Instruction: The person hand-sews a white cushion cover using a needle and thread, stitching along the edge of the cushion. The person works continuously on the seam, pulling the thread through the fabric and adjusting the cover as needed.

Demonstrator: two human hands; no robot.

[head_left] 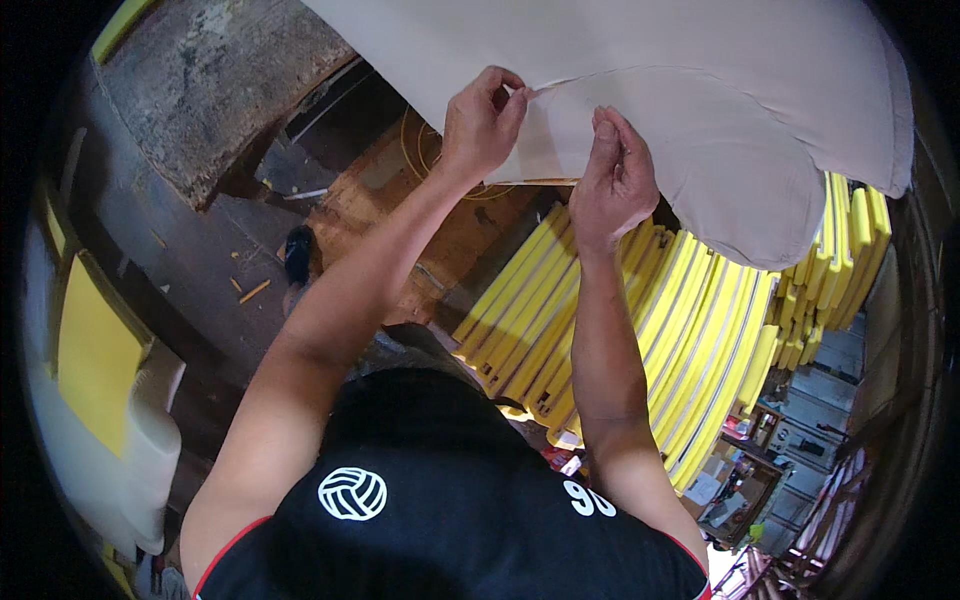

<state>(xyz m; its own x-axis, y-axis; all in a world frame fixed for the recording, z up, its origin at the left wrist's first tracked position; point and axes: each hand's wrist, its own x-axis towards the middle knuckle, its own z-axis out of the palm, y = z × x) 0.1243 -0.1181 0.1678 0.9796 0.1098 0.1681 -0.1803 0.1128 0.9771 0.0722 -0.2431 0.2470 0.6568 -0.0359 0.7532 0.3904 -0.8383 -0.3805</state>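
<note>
A large pale beige cloth [740, 50] spreads over the top of the view, with a curved seam or fold line across it and a rounded flap hanging at its lower right. My left hand [485, 122] is at the cloth's left part, thumb and forefinger pinched together at the start of the curved line, on what looks like the cloth's edge. To its right, my right hand [615, 182] is held up in front of the cloth, thumb pressed against its bent fingers. Whatever lies between those fingers is too small or hidden to tell.
Below the cloth, several yellow padded panels [690, 330] stand in a close row. A worn worktable [215, 85] is at the far left; a yellow sheet [95, 350] rests on white foam nearer. A yellow hose [408, 150] lies on the floor. Tools and boxes [745, 480] crowd the lower right.
</note>
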